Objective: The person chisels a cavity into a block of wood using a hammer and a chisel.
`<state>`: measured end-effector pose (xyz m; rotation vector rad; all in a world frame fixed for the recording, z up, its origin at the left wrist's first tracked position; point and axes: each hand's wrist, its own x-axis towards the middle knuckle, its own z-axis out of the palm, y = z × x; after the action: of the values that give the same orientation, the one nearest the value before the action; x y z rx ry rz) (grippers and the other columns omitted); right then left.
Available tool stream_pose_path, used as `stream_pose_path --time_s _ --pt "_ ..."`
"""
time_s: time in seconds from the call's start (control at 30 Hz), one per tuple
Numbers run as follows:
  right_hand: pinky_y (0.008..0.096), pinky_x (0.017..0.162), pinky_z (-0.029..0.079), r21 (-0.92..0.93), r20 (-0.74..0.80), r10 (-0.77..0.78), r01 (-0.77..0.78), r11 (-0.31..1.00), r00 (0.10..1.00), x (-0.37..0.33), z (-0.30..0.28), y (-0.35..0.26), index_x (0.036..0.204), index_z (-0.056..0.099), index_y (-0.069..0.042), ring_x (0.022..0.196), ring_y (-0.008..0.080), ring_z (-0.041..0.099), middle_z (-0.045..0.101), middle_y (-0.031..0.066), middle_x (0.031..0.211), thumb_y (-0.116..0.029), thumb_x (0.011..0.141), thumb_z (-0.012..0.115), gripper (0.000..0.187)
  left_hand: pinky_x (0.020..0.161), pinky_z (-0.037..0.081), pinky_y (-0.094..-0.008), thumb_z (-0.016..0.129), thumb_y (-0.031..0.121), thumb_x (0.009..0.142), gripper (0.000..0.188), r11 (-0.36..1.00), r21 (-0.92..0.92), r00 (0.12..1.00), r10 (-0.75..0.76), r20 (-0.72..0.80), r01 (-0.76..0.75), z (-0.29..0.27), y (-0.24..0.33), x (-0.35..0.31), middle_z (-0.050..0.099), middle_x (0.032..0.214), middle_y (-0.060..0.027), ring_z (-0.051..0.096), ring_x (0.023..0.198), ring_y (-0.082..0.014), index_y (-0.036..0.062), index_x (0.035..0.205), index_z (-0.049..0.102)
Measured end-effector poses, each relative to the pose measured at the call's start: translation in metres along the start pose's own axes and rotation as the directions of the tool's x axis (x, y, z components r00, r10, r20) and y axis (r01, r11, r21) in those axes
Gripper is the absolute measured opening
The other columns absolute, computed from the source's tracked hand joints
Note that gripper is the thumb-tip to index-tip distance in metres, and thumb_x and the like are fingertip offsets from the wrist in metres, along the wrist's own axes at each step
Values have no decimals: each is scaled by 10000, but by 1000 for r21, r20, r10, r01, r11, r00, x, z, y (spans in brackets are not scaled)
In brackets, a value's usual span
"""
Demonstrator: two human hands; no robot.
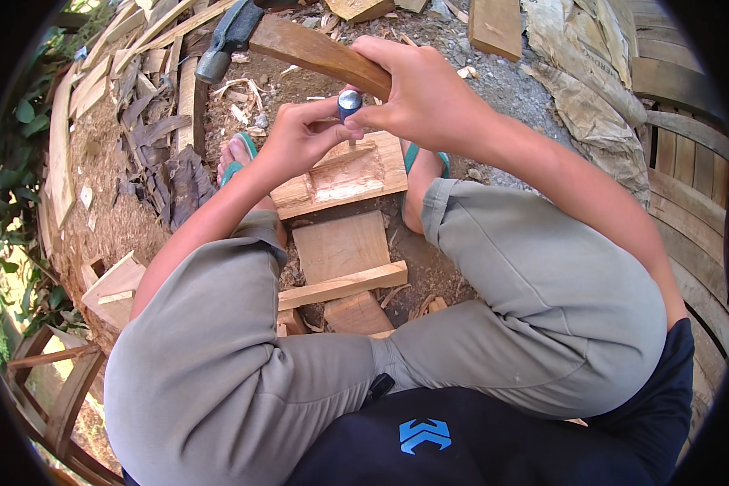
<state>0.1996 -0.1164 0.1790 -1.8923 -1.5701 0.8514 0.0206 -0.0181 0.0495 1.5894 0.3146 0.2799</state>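
My left hand [296, 138] is closed round a chisel [349, 102] with a blue handle and a shiny metal cap. The chisel stands roughly upright over a wooden block [287, 202], near the far edge of the rough recess cut into it. My right hand [429, 97] grips the wooden handle of a claw hammer [316, 53], whose dark metal head points to the far left. Its thumb and fingertips also reach the chisel's handle beside my left fingers. The chisel's blade is mostly hidden by my fingers.
Wooden boards [344, 247] and a crosspiece [348, 285] lie between my legs. My sandalled feet flank the block. Scrap wood and dry bark [158, 162] cover the ground at left. A crumpled sack [591, 105] and curved slatted wood [688, 194] are at right.
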Motion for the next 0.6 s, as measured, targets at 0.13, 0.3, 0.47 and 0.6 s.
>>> stream_pose_path --time_s 0.13,0.3,0.47,0.6 --pt "392 681 502 -43 -37 -51 50 998 998 1 -2 5 1096 646 -6 709 275 631 674 159 833 -263 738 892 505 780 573 -267 781 78 898 228 997 -78 999 -27 27 29 -3 -5 3 783 952 -68 726 887 -89 -16 1104 750" --pt "389 598 471 -251 -81 -198 172 953 977 3 -41 -19 1039 643 -25 634 257 624 645 144 766 -298 830 855 403 743 552 -254 823 96 862 222 1000 -6 1000 7 30 -7 -6 -9 1 776 919 -58 676 818 -53 5 1059 778" --pt "416 591 509 -269 46 -59 69 961 997 -37 -56 -1 1039 608 -40 680 359 678 655 189 743 -193 881 761 268 942 582 -327 777 22 878 234 997 35 990 -78 114 74 -12 -3 2 747 1104 -95 707 1027 -155 -47 1097 731" --pt "391 562 435 -267 140 -58 94 959 989 -44 -62 8 971 520 -14 638 422 549 535 207 697 -92 929 706 206 962 580 -336 776 27 880 235 987 128 980 -116 159 96 -15 -6 -1 738 1126 -90 707 1050 -166 -35 1101 725"
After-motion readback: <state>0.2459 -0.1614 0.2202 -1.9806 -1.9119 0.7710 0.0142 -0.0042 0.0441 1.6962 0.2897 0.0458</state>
